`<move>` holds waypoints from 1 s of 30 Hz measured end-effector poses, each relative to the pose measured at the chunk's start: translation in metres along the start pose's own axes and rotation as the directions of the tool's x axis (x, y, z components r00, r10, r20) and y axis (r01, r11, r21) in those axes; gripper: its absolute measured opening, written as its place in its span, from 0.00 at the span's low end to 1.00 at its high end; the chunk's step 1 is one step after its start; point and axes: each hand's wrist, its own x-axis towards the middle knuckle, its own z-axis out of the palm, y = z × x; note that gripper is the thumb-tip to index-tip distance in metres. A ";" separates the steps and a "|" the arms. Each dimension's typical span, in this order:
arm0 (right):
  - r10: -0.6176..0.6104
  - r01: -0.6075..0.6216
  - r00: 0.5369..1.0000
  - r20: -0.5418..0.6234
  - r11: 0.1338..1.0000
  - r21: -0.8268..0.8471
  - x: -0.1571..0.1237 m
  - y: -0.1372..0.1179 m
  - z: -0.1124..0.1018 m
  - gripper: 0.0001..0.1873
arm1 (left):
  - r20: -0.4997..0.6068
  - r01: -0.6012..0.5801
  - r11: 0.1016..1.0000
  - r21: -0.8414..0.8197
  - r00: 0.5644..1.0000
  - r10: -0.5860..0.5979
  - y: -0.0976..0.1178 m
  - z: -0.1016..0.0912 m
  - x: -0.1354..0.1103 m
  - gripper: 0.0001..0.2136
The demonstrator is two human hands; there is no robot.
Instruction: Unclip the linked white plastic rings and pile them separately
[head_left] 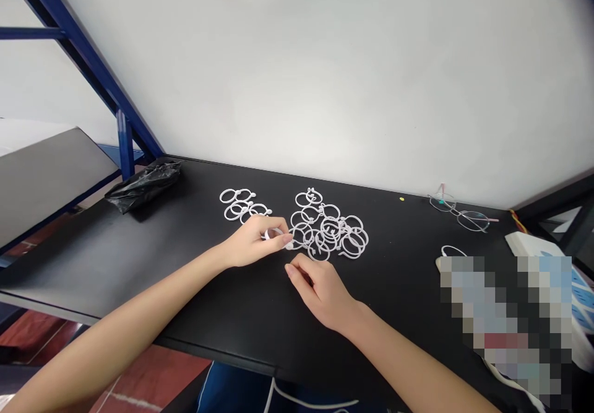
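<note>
A heap of several white plastic rings (330, 231) lies in the middle of a black table (195, 289). A smaller group of white rings (242, 205) lies to its left. My left hand (254, 241) rests between the two groups, fingers pinched on one white ring (275, 234) at the heap's left edge. My right hand (320, 290) lies on the table just in front of the heap, fingers curled loosely, and nothing shows in it.
A crumpled black plastic bag (145, 186) sits at the table's back left. A pair of glasses (460, 213) lies at the back right by the white wall. A blurred-out patch and a white cable (452, 252) are at the right. A blue metal frame (93, 66) stands at the left.
</note>
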 end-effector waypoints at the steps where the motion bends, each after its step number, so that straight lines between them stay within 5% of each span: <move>1: -0.001 0.001 1.000 -0.001 1.000 0.000 0.000 0.000 0.000 0.15 | -0.026 -0.004 0.999 0.032 1.000 0.005 -0.001 0.000 0.000 0.16; 4: -0.004 0.004 1.000 0.000 1.000 0.004 0.000 0.000 0.000 0.16 | -0.150 -0.025 0.957 0.288 0.986 0.071 -0.008 -0.002 0.002 0.18; 7: -0.002 0.002 1.000 0.010 1.000 0.007 0.000 0.001 0.000 0.17 | -0.221 0.005 0.791 0.611 0.961 0.165 -0.017 -0.006 0.003 0.22; 10: 0.007 -0.007 1.000 0.018 1.000 0.005 -0.001 0.001 0.000 0.17 | -0.260 0.082 0.654 0.752 0.949 0.180 -0.019 -0.011 0.004 0.20; 20: 0.001 -0.002 1.000 0.025 1.000 0.019 0.000 0.004 0.001 0.17 | -0.469 0.403 0.461 0.791 0.882 0.033 -0.014 -0.024 0.005 0.10; 30: -0.004 0.004 1.000 0.021 1.000 0.009 0.000 0.003 0.001 0.17 | -0.453 0.462 0.400 0.791 0.883 -0.123 -0.020 -0.022 0.006 0.12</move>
